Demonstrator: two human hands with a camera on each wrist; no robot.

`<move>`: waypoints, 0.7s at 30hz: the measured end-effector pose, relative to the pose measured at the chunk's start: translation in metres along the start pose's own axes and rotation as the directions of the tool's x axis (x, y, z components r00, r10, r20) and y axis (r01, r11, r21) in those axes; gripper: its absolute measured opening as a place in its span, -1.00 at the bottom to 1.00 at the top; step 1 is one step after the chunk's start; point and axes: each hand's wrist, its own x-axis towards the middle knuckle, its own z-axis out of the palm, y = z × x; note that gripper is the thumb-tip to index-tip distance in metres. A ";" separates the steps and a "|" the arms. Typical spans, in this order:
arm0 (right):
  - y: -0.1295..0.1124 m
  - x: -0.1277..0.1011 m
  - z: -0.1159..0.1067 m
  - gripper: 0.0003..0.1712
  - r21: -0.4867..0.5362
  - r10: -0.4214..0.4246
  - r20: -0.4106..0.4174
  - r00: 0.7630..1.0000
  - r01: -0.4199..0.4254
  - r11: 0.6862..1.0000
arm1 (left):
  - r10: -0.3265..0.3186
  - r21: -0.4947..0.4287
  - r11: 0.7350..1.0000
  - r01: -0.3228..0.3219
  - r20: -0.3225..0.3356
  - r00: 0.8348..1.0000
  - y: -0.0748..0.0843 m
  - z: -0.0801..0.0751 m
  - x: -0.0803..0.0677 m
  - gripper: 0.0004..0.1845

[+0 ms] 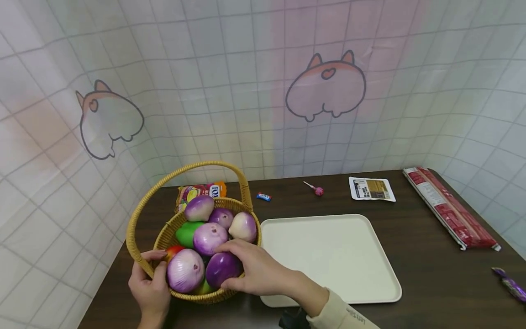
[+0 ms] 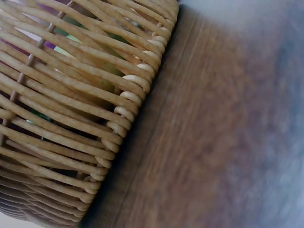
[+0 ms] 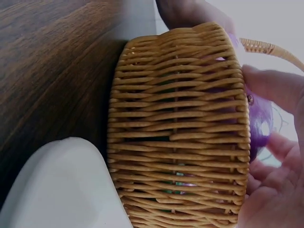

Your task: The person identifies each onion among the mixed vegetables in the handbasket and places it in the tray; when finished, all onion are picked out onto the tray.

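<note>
Right hand: the right hand (image 1: 255,269) is down in the wicker basket (image 1: 144,267), fingers and thumb curled round the dark purple onion (image 1: 222,268) at the near rim.
Left hand: the left hand (image 1: 149,285) grips the basket's near-left rim, thumb hooked over the weave, steadying it.
Where the onion sits: low in the basket, at the front, touching a paler striped onion (image 1: 185,270) on its left.
Progress: by my reading, early going. The cream tray (image 1: 328,256) just beside the basket carries nothing, and the basket is piled full, so nearly everything is left.
Look of the onion: glossy, deep violet, smooth and round, probably a plastic replica; darker than its pale-streaked neighbours.
Also aboard: a green mango (image 1: 186,233).
</note>
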 end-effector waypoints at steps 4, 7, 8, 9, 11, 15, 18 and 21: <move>-0.003 0.000 -0.002 -0.34 0.018 0.085 -0.010 0.996 -0.085 0.996 | 0.004 0.101 0.995 -0.004 0.000 1.000 0.003 0.004 -0.001 -0.81; -0.004 0.000 -0.002 -0.34 0.035 0.106 -0.004 0.994 -0.106 0.994 | 0.012 0.161 0.987 -0.010 -0.012 1.000 0.004 0.005 -0.001 -0.77; -0.004 0.000 -0.002 -0.34 0.037 0.102 -0.003 0.995 -0.102 0.994 | 0.010 0.162 0.987 -0.008 -0.015 1.000 0.004 0.004 -0.001 -0.76; -0.004 0.000 -0.002 -0.35 0.037 0.095 -0.004 0.995 -0.095 0.995 | 0.009 0.160 0.987 -0.006 -0.019 1.000 0.004 0.004 -0.001 -0.75; -0.003 0.000 -0.001 -0.36 0.040 0.071 -0.003 0.997 -0.071 0.997 | 0.004 0.150 0.989 0.000 -0.026 1.000 0.001 0.001 -0.001 -0.75; -0.001 -0.001 -0.001 -0.39 0.009 -0.030 -0.006 1.000 0.030 1.000 | -0.005 0.143 0.990 0.010 -0.032 0.999 0.004 0.000 -0.001 -0.77; 0.000 -0.001 0.000 -0.42 -0.015 -0.097 -0.004 0.995 0.097 0.995 | -0.001 0.158 0.987 0.006 -0.028 1.000 0.005 -0.001 -0.002 -0.78; 0.000 -0.001 0.000 -0.45 0.019 -0.106 -0.004 0.994 0.106 0.994 | -0.001 0.179 0.984 0.006 -0.024 1.000 0.006 -0.001 -0.001 -0.79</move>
